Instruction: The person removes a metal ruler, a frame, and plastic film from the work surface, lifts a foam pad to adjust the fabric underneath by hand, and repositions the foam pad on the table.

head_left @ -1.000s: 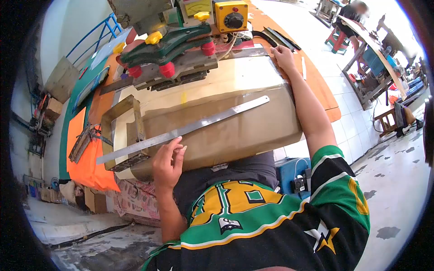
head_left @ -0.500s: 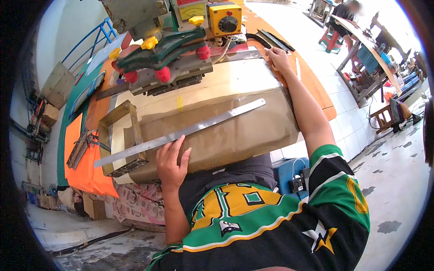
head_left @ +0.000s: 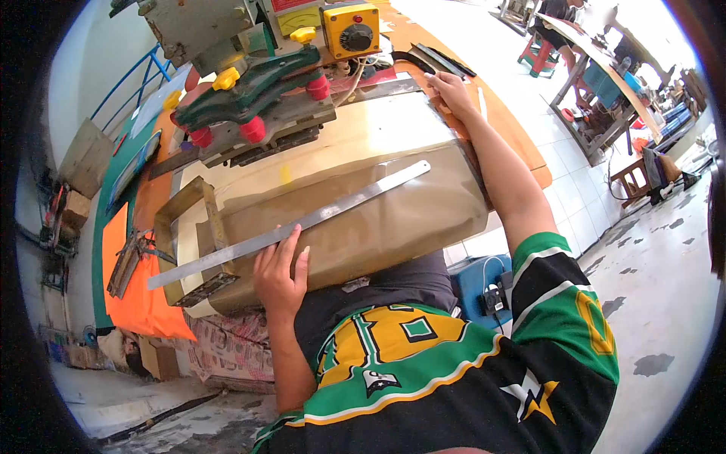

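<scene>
My left hand (head_left: 282, 278) lies with fingers spread on the brown sheet (head_left: 378, 219), its fingertips at the lower edge of a long metal ruler (head_left: 340, 205). The ruler slants across the sheet, its left end over a rectangular metal frame (head_left: 167, 227). My right hand (head_left: 452, 94) is at the far right corner of the pale board (head_left: 363, 125), beside a black curved strip (head_left: 413, 60). Its fingers are bent together; whether they hold anything is hidden.
A green press head with red knobs (head_left: 253, 130) stands over the board's back. Behind it is a yellow control box (head_left: 352, 32). Orange sheets (head_left: 140, 291) hang at the left. A person (head_left: 558, 23) sits by a bench (head_left: 605, 64) at the upper right.
The view has shifted, so the table and tools appear further left. My left hand's fingers have spread flatter near the ruler. My right hand has stayed near the far corner.
</scene>
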The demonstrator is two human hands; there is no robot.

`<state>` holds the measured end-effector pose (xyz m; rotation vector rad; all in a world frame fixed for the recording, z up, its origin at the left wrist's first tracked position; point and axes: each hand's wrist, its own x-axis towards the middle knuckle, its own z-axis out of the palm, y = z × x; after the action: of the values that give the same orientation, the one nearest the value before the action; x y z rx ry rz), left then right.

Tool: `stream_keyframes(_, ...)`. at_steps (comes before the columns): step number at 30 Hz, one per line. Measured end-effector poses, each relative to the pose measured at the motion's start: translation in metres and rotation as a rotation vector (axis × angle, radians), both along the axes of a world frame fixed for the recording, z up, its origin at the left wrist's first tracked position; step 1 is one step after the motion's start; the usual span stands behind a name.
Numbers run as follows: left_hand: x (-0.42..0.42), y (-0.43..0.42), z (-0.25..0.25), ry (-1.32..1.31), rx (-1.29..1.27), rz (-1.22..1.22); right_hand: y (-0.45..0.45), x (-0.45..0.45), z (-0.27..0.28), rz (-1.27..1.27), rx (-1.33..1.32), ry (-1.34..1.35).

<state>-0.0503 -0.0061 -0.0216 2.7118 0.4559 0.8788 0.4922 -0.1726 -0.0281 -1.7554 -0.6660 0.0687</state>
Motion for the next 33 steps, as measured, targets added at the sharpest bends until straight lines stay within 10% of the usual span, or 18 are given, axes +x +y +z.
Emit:
stream_keyframes(21, 0.001, -0.002, 0.001, -0.009, 0.025, 0.026, -0.003, -0.011, 0.014, 0.16, -0.086, 0.118)
stream_keyframes(33, -0.005, 0.001, 0.019, -0.008, -0.109, -0.063, -0.013, -0.084, 0.047, -0.099, -0.365, -0.409)
